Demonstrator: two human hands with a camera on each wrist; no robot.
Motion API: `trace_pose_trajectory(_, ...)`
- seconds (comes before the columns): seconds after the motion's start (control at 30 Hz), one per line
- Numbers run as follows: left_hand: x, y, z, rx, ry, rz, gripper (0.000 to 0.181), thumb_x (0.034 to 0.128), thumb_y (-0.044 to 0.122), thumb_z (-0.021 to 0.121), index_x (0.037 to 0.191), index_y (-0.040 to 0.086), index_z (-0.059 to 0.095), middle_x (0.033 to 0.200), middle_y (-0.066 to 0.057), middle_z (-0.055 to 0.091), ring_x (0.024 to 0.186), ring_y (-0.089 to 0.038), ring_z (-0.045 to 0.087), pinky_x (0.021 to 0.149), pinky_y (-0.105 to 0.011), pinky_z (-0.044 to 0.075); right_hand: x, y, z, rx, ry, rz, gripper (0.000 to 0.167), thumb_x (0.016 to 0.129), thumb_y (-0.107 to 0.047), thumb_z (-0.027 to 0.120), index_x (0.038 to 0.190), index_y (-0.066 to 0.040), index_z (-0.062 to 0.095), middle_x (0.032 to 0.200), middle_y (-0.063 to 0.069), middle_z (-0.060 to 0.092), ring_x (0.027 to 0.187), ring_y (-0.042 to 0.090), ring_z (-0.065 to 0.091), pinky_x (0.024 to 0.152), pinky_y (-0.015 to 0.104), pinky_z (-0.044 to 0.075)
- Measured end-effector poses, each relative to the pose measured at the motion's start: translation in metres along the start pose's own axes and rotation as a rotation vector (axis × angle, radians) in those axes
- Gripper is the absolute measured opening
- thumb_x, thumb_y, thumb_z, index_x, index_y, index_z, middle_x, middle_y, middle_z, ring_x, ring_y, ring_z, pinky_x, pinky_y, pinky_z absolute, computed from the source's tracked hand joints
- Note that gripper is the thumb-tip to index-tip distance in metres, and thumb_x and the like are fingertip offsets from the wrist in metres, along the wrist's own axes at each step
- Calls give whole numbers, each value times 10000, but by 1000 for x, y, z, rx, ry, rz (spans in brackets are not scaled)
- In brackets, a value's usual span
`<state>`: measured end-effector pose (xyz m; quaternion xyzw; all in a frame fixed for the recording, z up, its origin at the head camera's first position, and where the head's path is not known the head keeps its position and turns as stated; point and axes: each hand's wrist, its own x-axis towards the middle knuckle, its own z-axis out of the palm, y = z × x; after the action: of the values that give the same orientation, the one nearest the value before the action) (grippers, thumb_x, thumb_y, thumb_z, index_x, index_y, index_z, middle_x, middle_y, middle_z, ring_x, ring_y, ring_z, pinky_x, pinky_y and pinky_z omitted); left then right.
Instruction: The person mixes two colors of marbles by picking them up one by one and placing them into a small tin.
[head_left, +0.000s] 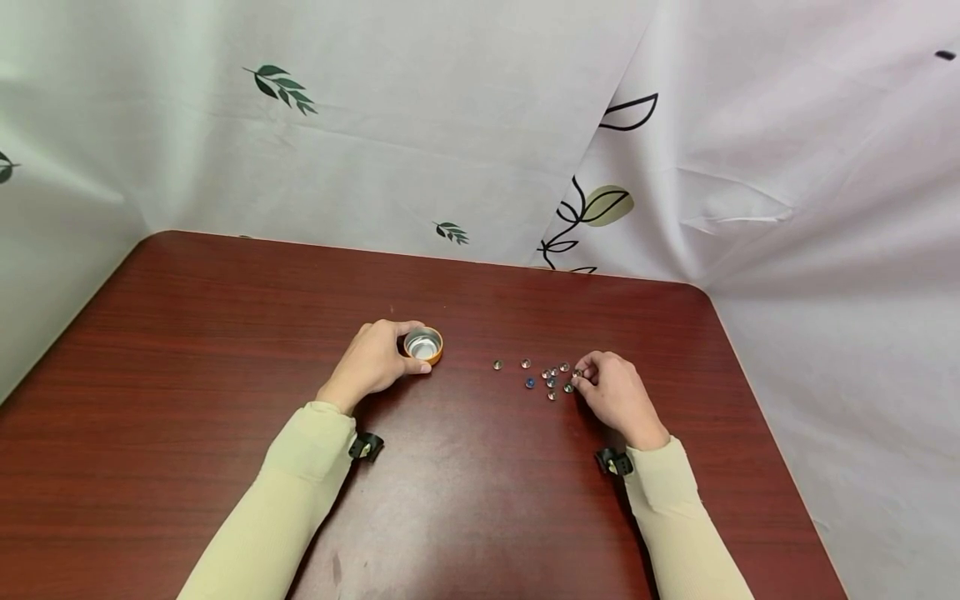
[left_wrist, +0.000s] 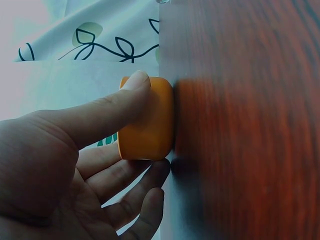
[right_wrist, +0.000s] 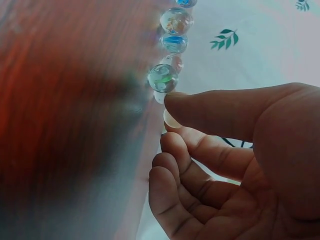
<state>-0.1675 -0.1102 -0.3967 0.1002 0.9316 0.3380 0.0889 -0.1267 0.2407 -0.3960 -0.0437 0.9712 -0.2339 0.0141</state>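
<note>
"How were your fingers set on the right?"

"My right hand [head_left: 617, 393] pinched a single glass marble [right_wrist: 172, 119] between thumb and forefinger, the other fingers bent toward the palm. It was at the right edge of the loose marbles [head_left: 526, 363]. I couldn't tell whether it had left the tabletop [head_left: 465, 517]."

"And the left?"

"My left hand [head_left: 375, 360] gripped the orange tin [left_wrist: 152, 125], thumb on the near side, fingers round the far side. It stood mouth up, left of the marbles, well apart from my other hand."

"What did a good pinch need?"

"Pads across the marble's middle, I reckoned, with light, even pressure; squeezed off-centre, something that smooth could squirt away. The green-swirled marble [right_wrist: 163, 78] sat just beside my thumb, so a straight lift seemed safer than a sideways drag, which might have set it rolling."

"Anything about the tin?"

"Only to keep it level and my grip to the outer wall, leaving the mouth unobstructed."
</note>
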Motion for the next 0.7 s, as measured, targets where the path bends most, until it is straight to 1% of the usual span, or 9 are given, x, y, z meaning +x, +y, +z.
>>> trace_pose_trajectory(0.33,0,-1,1,-4,6,9,606,794,245,873,1351,145,656,1211,-91,696,1199,-332,575,985,-467,460,-1,0,0,2,7,-2,51,929,-100,700,943,-56,678,879,66,608,783,217,562,721,370,468)
trace_pose_trajectory(0.53,0,-1,1,-1,7,12,605,793,244,874,1349,149,658,1187,-81,705,1178,-334,578,975,-466,463,-2,1,-1,4,5,-8,46,929,-86,694,946,-47,679,888,72,609,780,212,563,723,378,468)
trace_pose_trajectory(0.7,0,-1,1,-2,7,12,611,795,244,873,1356,145,653,1199,-80,702,1182,-336,576,974,-467,464,-3,0,-2,7,8,-13,45,928,-77,692,949,-39,678,890,74,610,778,206,562,721,382,470)
